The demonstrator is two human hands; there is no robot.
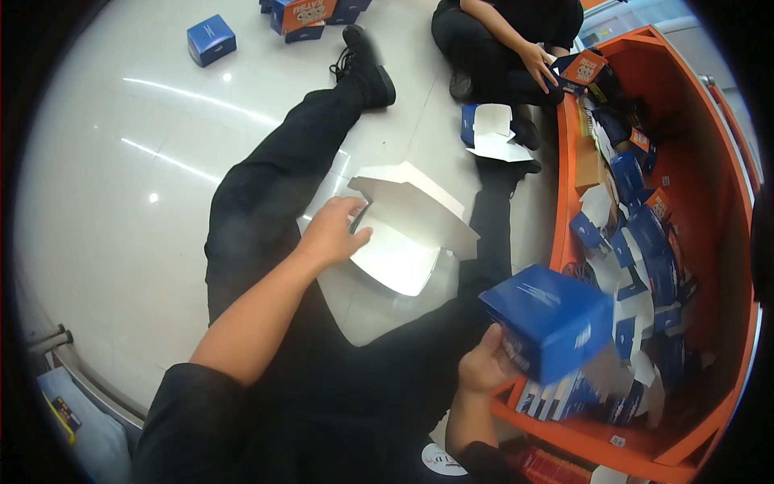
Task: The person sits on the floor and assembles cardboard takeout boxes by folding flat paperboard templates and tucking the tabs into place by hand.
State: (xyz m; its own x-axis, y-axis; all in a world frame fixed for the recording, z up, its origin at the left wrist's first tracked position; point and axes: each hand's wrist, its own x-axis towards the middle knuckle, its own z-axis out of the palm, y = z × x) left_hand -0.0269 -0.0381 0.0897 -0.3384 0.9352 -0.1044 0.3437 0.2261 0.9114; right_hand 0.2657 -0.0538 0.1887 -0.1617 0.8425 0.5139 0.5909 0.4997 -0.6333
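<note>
My left hand [330, 231] is closed on the left edge of an opened carton [397, 256], whose white inside faces up between my legs. One large flap of it stands up at the far side. In my right hand [486, 360] is a closed blue box [555, 316], gripped at its lower left and raised by the near end of an orange bin [566, 202]. The fingers behind that box are mostly hidden. Inside the bin lie several blue cartons [647, 232], some with white flaps sticking out.
Another person's hand [535, 66] is near an orange and blue box [584, 69] at the bin's far end. An opened blue carton [492, 129] lies on the floor before them. A blue box [211, 40] stands at the far left, and more boxes [305, 18] are stacked beyond my shoe.
</note>
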